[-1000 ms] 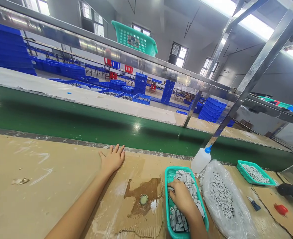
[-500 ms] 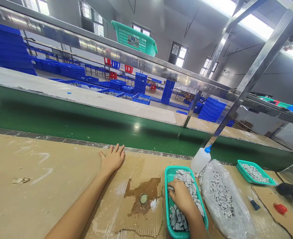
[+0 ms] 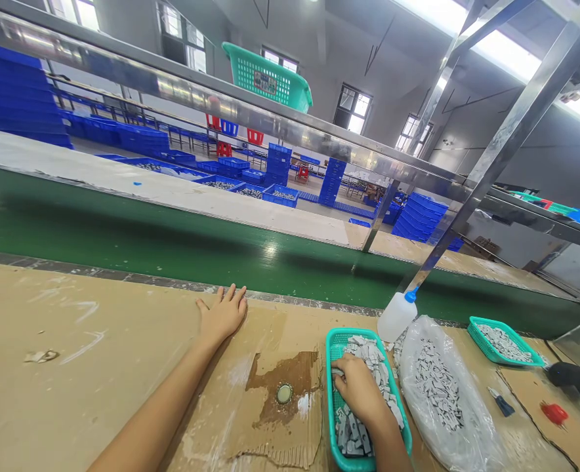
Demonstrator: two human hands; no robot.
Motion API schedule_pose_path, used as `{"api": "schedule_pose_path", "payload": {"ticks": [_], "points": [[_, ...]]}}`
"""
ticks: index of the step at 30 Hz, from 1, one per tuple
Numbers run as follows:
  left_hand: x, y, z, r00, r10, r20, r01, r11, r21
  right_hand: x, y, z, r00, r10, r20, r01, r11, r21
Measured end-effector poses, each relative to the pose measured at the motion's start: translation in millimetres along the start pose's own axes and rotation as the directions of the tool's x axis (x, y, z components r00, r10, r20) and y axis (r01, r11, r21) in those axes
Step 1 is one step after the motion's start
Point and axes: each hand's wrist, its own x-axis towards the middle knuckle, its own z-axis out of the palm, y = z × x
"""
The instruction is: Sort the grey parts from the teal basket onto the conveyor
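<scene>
My left hand (image 3: pixel 224 316) lies flat with its fingers spread on the cardboard-covered bench, fingertips at the edge by the green belt. My right hand (image 3: pixel 361 387) reaches into a green plastic basket (image 3: pixel 407 419) of small flat grey pieces (image 3: pixel 369 351). Its finger and thumb are bent together at the basket's left side, around a small grey piece (image 3: pixel 338 372) that is mostly hidden. Left of the basket, a bottle cap (image 3: pixel 284 393) sits on a wet brown patch of a cardboard sheet (image 3: pixel 255 432).
A white squeeze bottle (image 3: pixel 397 316) with a blue top stands behind the basket. Right of it lies a clear bag (image 3: pixel 442 387) of grey pieces, then a second green basket (image 3: pixel 504 341), a small dark-handled tool (image 3: pixel 501 401) and a red object (image 3: pixel 554 413). A sloping metal post (image 3: pixel 467 203) rises behind.
</scene>
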Motion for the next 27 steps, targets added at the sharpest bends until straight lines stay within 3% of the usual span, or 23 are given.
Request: {"api": "schedule_pose_path", "payload": {"ticks": [27], "points": [[0.1,0.7,-1.6,1.000,-0.014,0.012,0.013,1.000,0.009,1.3,1.0,1.1,1.000,0.005,0.001,-0.005,1.000,0.023]]}}
